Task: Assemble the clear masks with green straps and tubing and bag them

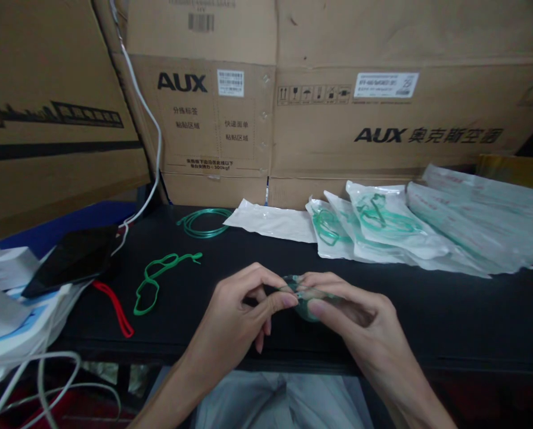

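Observation:
My left hand [244, 310] and my right hand [351, 310] meet over the front of the black table [449, 310]. Both pinch a small clear green plastic mask piece [304, 301] between thumbs and fingers, mostly hidden by my fingers. A green elastic strap [152, 286] lies loose on the table to the left of my left hand. A coil of green tubing [204, 221] rests farther back.
Several sealed clear bags with green parts [383, 229] are stacked at the back right, next to a flat white bag [275, 221]. AUX cardboard boxes [338, 119] wall off the back. A black phone [72, 256], a red strap [114, 307] and white cables [38, 369] sit at left.

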A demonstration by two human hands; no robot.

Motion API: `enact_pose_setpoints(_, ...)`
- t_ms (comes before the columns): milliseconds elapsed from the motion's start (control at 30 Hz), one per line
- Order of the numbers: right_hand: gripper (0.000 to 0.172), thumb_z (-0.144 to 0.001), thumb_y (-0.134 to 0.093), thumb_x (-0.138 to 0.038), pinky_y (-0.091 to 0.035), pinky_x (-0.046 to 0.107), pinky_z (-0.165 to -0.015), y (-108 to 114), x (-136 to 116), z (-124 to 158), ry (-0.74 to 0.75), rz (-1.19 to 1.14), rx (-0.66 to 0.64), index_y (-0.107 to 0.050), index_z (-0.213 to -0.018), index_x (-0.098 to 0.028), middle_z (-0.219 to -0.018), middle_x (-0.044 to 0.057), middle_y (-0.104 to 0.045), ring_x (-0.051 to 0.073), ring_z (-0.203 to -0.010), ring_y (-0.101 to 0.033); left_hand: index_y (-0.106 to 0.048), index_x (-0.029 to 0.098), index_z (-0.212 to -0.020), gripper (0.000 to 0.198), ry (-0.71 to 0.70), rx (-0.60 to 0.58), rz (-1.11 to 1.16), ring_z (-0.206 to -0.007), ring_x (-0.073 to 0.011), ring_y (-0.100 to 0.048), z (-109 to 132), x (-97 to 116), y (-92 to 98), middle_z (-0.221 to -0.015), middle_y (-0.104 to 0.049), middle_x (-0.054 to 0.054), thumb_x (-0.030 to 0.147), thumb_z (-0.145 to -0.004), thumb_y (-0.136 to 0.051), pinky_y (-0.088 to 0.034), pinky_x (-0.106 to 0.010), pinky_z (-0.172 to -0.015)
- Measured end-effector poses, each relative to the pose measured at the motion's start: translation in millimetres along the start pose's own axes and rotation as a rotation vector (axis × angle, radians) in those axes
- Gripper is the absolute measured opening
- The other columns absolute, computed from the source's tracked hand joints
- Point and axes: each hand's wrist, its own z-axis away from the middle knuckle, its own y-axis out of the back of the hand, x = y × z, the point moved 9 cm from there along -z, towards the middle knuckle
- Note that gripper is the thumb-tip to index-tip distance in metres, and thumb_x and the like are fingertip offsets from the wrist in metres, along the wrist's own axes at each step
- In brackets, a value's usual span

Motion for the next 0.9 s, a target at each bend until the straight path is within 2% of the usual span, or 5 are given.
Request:
enact_pose_setpoints(200, 0.012, -0.089, -0.074, -0.025, -0.052, 0.030, -0.096, -2, 7, -1, -0.084, -0.022, -0.045, -0.081, -0.098, -0.028, -0.109, 0.006, -0.074, 0.021, -0.111, -0.065, -0.070, 0.015, -0.087, 0.023, 0.011, -0.003, -0.017, -0.045, -0.0042, -0.051, 1, 0, -1.5, -0.082, -0.058, 0.000, 0.038, -0.086, -0.073, -0.043, -0.012, -0.031)
enact_pose_setpoints(467, 0.010, -0.086, -0.076, -0.031, -0.048, 0.034, -0.094, -3, 10, 1, -0.186, -0.167, -0.073, -0.081, -0.089, -0.023, -0.101, 0.008, -0.073, 0.024, -0.107, -0.063, -0.070, 0.015, -0.090, 0.023, -0.030, -0.046, -0.027, -0.050, -0.0057, -0.053, 3, 4, -5.7, -0.089, -0.060, -0.003, 0.038, -0.087, -0.071, -0.046, -0.014, -0.035)
enact_pose_setpoints(700, 0.013, -0.086, -0.076, -0.034, -0.048, 0.032, -0.091, -9, 8, 1, -0.178, -0.196, -0.135, -0.081, -0.090, -0.023, -0.101, 0.008, -0.072, 0.023, -0.105, -0.064, -0.070, 0.014, -0.079, 0.020, -0.280, -0.012, -0.212, -0.062, -0.0083, -0.055, 7, 31, -1.2, -0.084, -0.065, -0.004, 0.032, -0.087, -0.072, -0.043, -0.016, -0.053)
enact_pose_setpoints(800, 0.012, -0.084, -0.079, -0.033, -0.048, 0.031, -0.091, -12, 6, 2, -0.151, -0.158, -0.181, -0.080, -0.091, -0.023, -0.100, 0.007, -0.072, 0.021, -0.101, -0.064, -0.068, 0.014, -0.079, 0.018, -0.344, -0.020, -0.230, -0.061, -0.0086, -0.053, 9, 36, -1.9, -0.083, -0.066, -0.004, 0.030, -0.087, -0.073, -0.042, -0.018, -0.054)
enact_pose_setpoints(900, 0.010, -0.078, -0.083, -0.030, -0.049, 0.031, -0.089, -11, 6, 1, -0.149, -0.182, -0.159, -0.079, -0.083, -0.022, -0.093, 0.005, -0.071, 0.020, -0.096, -0.065, -0.069, 0.015, -0.080, 0.017, -0.389, -0.056, -0.245, -0.065, -0.0102, -0.055, 12, 39, -6.2, -0.084, -0.066, -0.005, 0.029, -0.087, -0.073, -0.043, -0.019, -0.057)
